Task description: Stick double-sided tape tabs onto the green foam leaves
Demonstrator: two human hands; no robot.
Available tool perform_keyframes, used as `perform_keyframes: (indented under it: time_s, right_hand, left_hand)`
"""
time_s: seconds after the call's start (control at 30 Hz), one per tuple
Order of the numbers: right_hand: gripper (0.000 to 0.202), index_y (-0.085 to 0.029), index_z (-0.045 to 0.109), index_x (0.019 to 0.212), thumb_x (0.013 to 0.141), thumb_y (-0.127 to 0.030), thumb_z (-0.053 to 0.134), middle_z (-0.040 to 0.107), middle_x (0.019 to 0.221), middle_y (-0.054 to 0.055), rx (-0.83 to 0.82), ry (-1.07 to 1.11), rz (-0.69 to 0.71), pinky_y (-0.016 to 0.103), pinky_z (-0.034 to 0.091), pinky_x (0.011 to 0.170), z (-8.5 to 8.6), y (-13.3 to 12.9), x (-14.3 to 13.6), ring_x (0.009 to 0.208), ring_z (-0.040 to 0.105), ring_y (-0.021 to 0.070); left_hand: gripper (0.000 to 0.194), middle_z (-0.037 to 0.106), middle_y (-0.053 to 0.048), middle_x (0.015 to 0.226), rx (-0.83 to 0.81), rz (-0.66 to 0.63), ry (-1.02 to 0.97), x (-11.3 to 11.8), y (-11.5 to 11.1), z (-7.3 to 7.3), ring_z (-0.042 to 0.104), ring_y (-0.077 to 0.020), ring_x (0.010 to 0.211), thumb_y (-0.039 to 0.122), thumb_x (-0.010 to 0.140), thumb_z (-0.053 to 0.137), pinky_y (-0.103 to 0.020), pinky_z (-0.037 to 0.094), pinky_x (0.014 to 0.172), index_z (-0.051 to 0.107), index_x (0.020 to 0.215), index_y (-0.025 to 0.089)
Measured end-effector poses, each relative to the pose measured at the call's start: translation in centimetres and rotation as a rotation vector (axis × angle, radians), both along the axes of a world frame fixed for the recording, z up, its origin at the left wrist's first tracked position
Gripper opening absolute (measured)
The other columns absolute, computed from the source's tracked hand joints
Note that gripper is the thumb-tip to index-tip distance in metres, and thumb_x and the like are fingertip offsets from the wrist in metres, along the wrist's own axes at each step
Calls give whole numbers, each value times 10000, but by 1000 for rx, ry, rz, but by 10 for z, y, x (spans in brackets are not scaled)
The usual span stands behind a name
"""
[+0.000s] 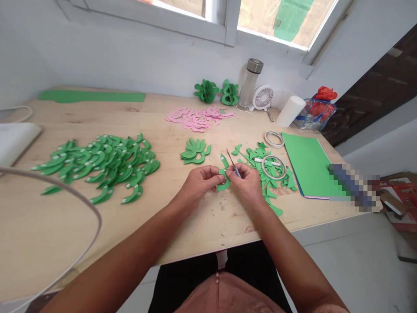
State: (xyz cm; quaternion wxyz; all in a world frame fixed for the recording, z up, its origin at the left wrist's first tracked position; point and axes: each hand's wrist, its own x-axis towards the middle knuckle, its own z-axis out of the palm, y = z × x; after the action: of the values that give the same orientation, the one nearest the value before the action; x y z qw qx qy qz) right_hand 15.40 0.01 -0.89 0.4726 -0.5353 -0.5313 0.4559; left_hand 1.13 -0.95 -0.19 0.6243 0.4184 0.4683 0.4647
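Near the table's front middle, my left hand (206,179) pinches a curved green paper piece (223,186) from its left side. Touching the same piece from the right, my right hand (245,180) also holds small scissors (233,164), whose thin blades point up and away. Just beyond my hands lies a small stack of green cut shapes (195,151). A large heap of curved green pieces (114,163) with white tabs spreads to the left. Green scraps (260,156) and a tape roll (273,167) are beside my right hand.
Pink paper pieces (198,118), two folded green ornaments (206,91), a bottle (250,84) and a small fan (262,97) stand or lie farther back. Green sheets (312,165) lie right. A white cable (94,213) arcs across the left foreground.
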Motion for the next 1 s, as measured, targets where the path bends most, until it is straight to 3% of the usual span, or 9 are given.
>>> perform_keyframes:
  time_s: [0.27, 0.5, 1.0]
  right_hand:
    - [129, -183, 601, 661, 668, -304, 644, 484, 578, -40, 3, 12, 18, 235, 295, 502, 0, -1, 0, 523, 367, 93]
    - [123, -183, 618, 683, 661, -299, 653, 546, 635, -16, -27, 53, 52, 240, 335, 537, 1, -1, -1, 580, 438, 112]
    - [120, -175, 598, 667, 649, -290, 629, 519, 573, -41, -33, -7, 58, 227, 312, 498, 3, -1, -2, 520, 421, 94]
  left_hand:
    - [174, 623, -13, 603, -16, 34, 19, 1, 1, 1, 541, -112, 567, 297, 600, 754, -209, 421, 490, 651, 595, 157]
    - [135, 636, -20, 612, 11, 104, 27, -3, 2, 3, 528, -112, 544, 262, 624, 725, -234, 444, 510, 647, 599, 154]
    - [174, 614, -2, 625, 86, 69, 134, -1, 1, 0, 550, -115, 596, 310, 669, 685, -227, 445, 557, 627, 659, 146]
